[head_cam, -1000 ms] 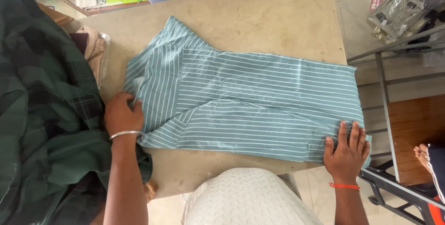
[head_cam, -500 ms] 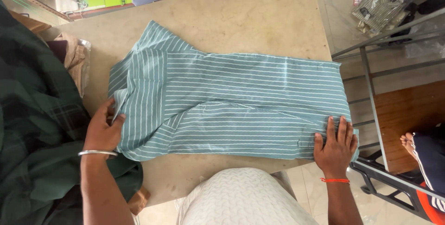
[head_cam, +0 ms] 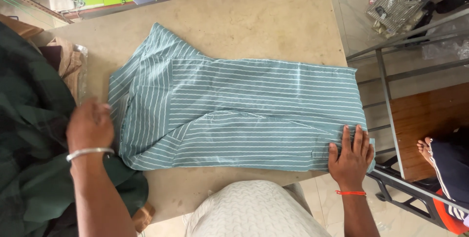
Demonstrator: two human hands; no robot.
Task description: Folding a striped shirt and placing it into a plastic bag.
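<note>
A beige table (head_cam: 264,17) with a smooth, slightly mottled top carries the things. A teal shirt (head_cam: 244,115) with thin white stripes lies flat on it, folded lengthwise, reaching from near the left edge to the right edge, where its end just overhangs. At the left, a heap of dark green plaid cloth (head_cam: 29,139) rests on the table, touching the shirt's near left corner. Behind the heap sits a tan packet (head_cam: 71,66) in clear plastic.
</note>
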